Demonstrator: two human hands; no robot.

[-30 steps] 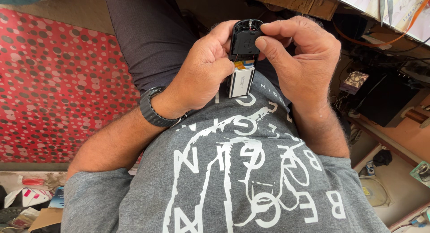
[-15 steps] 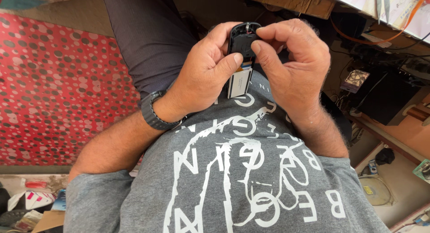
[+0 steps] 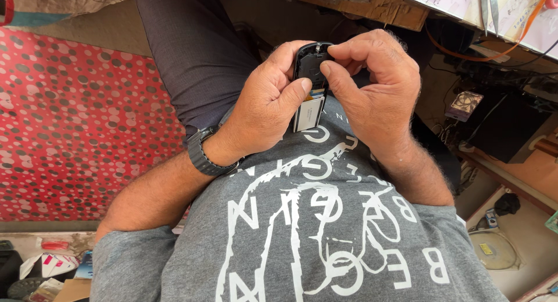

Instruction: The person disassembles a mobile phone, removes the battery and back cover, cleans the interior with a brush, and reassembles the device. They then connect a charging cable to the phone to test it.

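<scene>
Both of my hands hold a small black phone (image 3: 311, 67) with its back cover off, close to my chest. My left hand (image 3: 264, 107), with a dark watch (image 3: 200, 154) on the wrist, wraps the phone's left side, thumb pressed on the white battery (image 3: 308, 113) in the lower part. My right hand (image 3: 378, 87) grips the right side, its fingertips pinching the top edge of the phone. My grey printed T-shirt (image 3: 314, 232) fills the lower part of the view.
A red dotted mat (image 3: 70, 128) covers the floor at left. My dark-trousered leg (image 3: 197, 52) runs upward. A cluttered bench with cardboard, cables and dark boxes (image 3: 500, 122) lies at right. Small packets (image 3: 46, 267) sit at bottom left.
My right fingers have shifted up to the phone's top edge. The hands and phone stay in nearly the same place.
</scene>
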